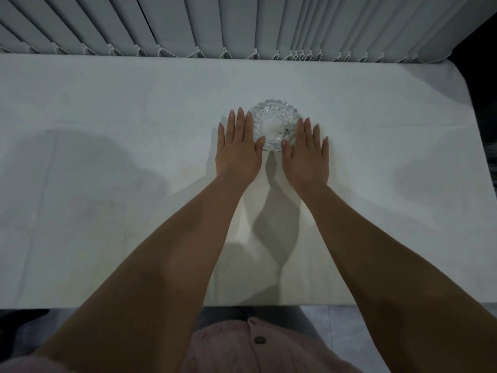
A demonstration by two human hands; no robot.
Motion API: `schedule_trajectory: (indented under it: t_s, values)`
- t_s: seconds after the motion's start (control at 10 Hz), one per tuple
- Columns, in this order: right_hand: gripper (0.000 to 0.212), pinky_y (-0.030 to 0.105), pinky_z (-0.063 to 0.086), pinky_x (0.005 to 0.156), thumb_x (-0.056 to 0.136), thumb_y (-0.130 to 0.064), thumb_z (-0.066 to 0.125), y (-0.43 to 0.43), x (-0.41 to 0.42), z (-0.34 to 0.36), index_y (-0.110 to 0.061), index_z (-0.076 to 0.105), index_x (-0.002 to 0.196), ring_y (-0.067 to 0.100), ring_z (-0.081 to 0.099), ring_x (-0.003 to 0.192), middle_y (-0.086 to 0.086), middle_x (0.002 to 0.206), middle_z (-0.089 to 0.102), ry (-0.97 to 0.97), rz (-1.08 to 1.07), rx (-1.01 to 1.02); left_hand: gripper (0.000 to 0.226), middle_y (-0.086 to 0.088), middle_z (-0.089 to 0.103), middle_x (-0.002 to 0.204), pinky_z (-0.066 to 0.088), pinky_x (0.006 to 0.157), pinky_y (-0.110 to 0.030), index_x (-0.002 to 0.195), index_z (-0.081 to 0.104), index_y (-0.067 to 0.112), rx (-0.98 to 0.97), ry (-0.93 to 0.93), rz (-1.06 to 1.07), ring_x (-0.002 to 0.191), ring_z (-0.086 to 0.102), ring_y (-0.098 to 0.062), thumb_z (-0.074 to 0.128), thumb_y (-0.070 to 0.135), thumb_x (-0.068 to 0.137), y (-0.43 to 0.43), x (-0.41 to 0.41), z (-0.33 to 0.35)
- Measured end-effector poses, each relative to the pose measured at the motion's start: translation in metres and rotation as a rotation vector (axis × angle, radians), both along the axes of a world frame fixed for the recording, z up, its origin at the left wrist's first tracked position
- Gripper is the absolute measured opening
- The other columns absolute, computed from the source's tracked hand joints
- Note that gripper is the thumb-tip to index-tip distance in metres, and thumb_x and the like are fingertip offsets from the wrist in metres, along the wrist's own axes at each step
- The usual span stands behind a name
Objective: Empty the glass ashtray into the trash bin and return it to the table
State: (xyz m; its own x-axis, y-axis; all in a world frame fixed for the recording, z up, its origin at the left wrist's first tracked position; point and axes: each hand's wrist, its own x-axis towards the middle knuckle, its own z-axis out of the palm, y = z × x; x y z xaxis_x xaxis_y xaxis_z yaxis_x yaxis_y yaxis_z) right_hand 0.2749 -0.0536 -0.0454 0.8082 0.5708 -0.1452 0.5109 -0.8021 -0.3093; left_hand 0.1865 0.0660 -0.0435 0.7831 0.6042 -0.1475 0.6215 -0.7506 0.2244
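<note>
A round clear glass ashtray [274, 122] with a beaded rim stands on the white table [134, 184], a little right of centre. A few dark specks lie in its bowl. My left hand [238, 149] lies flat, palm down, against the ashtray's left side, fingers straight and together. My right hand [306, 154] lies flat the same way against its right side. Both thumbs touch the near rim. Neither hand grips the ashtray. No trash bin is in view.
Grey vertical blinds [242, 25] hang along the table's far edge. The table's right edge curves away at the far right [468, 109]. The near edge runs just above my lap. A pink buttoned garment [258, 345] shows at the bottom.
</note>
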Motion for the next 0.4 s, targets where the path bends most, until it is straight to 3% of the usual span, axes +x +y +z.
schedule_trajectory:
  t_s: [0.2, 0.4]
  values:
    - [0.062, 0.042, -0.001, 0.127, 0.105, -0.042, 0.019, 0.011, 0.007, 0.006, -0.014, 0.004, 0.159, 0.023, -0.001, 0.156, 0.005, 0.168, 0.006, -0.002, 0.045, -0.036, 0.062, -0.009, -0.007, 0.167, -0.006, 0.125, -0.043, 0.157, -0.002, 0.010, -0.001, 0.032, 0.011, 0.154, -0.011, -0.023, 0.016, 0.041, 0.106, 0.008, 0.004, 0.006]
    - [0.058, 0.040, 0.000, 0.127, 0.106, -0.038, 0.017, -0.001, -0.002, 0.018, -0.012, 0.009, 0.158, 0.023, 0.003, 0.156, 0.007, 0.168, 0.011, -0.090, 0.100, -0.005, 0.060, -0.009, -0.003, 0.167, -0.003, 0.125, -0.045, 0.157, 0.004, 0.010, 0.053, -0.058, -0.041, 0.154, -0.008, -0.025, 0.016, 0.039, 0.106, 0.010, -0.001, 0.017]
